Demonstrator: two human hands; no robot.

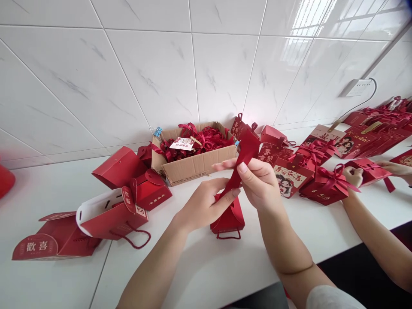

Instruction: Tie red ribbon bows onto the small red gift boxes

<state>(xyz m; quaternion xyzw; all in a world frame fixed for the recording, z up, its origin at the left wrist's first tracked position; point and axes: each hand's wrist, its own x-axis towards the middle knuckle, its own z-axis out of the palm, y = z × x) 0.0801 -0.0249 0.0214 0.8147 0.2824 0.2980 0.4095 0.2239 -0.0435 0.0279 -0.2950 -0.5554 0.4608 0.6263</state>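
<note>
A wide dark-red ribbon (247,148) is stretched between my two hands in the middle of the view. My left hand (206,201) pinches its lower part between thumb and fingers. Higher up, my right hand (260,180) grips the same ribbon, thumb pressed against the fingers. Below them a small red gift box (230,216) sits on the white table, its cord handle lying toward me. My hands partly hide the top of that box, so I cannot tell whether the ribbon touches it.
Behind my hands stands a cardboard box (196,166) of red ribbons. Several red boxes (112,214) lie at the left. Many ribboned boxes (328,184) crowd the right, where another person's hands (354,176) hold a red box (370,169). A tiled wall (225,64) bounds the table.
</note>
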